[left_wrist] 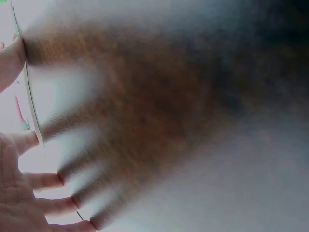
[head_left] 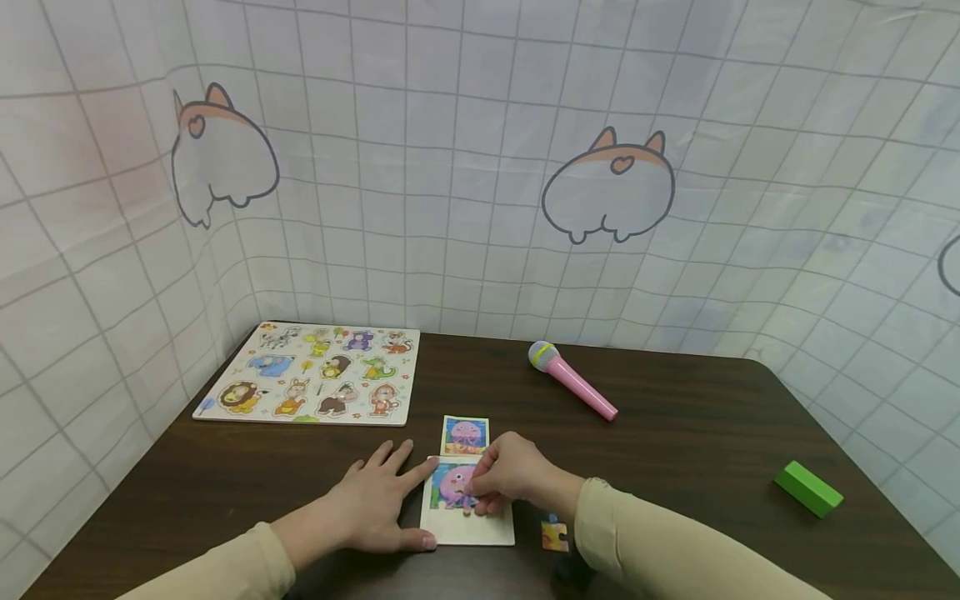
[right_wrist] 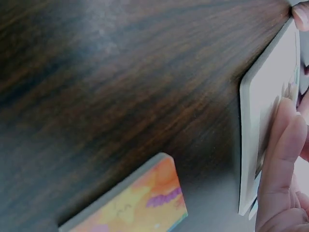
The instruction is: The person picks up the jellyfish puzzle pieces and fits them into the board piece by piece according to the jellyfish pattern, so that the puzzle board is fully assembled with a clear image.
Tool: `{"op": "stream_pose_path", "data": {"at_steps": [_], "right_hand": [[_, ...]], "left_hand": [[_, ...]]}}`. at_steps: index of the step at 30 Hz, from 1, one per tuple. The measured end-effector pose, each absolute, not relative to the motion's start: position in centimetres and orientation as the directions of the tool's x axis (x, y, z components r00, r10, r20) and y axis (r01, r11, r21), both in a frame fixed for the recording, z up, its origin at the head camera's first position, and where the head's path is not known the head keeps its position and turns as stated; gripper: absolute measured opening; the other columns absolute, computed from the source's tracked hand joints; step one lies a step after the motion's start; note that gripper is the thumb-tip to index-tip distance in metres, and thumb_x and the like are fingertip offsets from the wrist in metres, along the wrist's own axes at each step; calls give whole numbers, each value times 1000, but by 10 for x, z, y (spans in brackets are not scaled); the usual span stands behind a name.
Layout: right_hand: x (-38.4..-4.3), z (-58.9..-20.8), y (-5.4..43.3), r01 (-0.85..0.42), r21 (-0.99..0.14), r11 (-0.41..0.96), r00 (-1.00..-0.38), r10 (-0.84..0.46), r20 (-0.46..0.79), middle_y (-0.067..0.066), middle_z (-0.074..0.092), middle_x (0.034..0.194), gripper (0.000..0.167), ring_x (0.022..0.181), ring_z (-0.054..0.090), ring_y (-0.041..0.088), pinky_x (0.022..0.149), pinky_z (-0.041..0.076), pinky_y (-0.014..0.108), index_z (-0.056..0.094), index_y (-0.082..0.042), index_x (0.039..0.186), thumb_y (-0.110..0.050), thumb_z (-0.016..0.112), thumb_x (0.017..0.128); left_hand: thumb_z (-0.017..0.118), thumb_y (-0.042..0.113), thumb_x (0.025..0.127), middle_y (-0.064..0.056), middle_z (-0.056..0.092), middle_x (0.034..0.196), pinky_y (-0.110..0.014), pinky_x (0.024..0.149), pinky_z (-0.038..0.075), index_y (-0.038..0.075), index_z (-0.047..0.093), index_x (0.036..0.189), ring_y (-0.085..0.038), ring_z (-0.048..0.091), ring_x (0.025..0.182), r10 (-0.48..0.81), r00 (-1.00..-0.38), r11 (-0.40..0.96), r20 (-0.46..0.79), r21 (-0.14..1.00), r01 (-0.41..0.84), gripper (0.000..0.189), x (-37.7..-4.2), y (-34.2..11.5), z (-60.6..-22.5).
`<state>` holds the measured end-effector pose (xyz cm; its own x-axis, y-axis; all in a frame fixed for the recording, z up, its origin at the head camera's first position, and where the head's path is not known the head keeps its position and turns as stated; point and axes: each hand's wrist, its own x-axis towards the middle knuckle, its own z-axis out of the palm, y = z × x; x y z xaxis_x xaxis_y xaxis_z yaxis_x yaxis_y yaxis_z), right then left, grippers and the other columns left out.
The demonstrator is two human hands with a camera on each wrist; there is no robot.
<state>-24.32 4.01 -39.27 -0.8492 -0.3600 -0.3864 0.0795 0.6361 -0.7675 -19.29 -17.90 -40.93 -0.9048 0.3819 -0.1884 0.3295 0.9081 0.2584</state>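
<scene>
A small white puzzle board point(head_left: 472, 529) lies on the table, its upper part covered by a pink jellyfish picture point(head_left: 453, 485) made of jigsaw pieces. Above it is a card point(head_left: 465, 436) with the same jellyfish. My left hand point(head_left: 378, 504) is spread flat, thumb and index fingertip at the board's left edge, the other fingers on the table. With bent fingers, my right hand point(head_left: 513, 477) pinches a jigsaw piece at the right side of the picture, mostly hidden by the fingers. A loose yellow-orange jigsaw piece point(right_wrist: 140, 203) lies beside the board, near the right wrist.
A large animal puzzle board point(head_left: 315, 375) lies at the back left. Behind the card, to the right, is a pink toy microphone point(head_left: 573, 383). A green block point(head_left: 808, 489) sits near the table's right edge. A grid-patterned curtain point(head_left: 450, 167) encloses the table's back and sides.
</scene>
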Motion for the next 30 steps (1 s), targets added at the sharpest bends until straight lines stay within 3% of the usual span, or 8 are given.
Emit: {"op": "stream_pose_path", "data": {"at_steps": [21, 30], "right_hand": [[-244, -388, 34, -75, -658, 749, -860, -383, -338, 8, 69, 61, 22, 50, 68, 13, 53, 56, 24, 67, -4, 71, -9, 85, 83], [-246, -391, 30, -118, -630, 768, -872, -383, -305, 5, 66, 54, 31, 46, 66, 13, 50, 56, 26, 68, -4, 63, -16, 82, 87]], "left_hand": [[70, 73, 81, -23, 33, 163, -74, 108, 35, 23, 40, 158, -53, 31, 149, 380, -904, 910, -198, 257, 326, 97, -192, -178, -409], [71, 72, 81, -24, 34, 163, -74, 107, 35, 22, 40, 158, -53, 31, 148, 391, -901, 904, -190, 263, 337, 97, -192, -178, -408]]}}
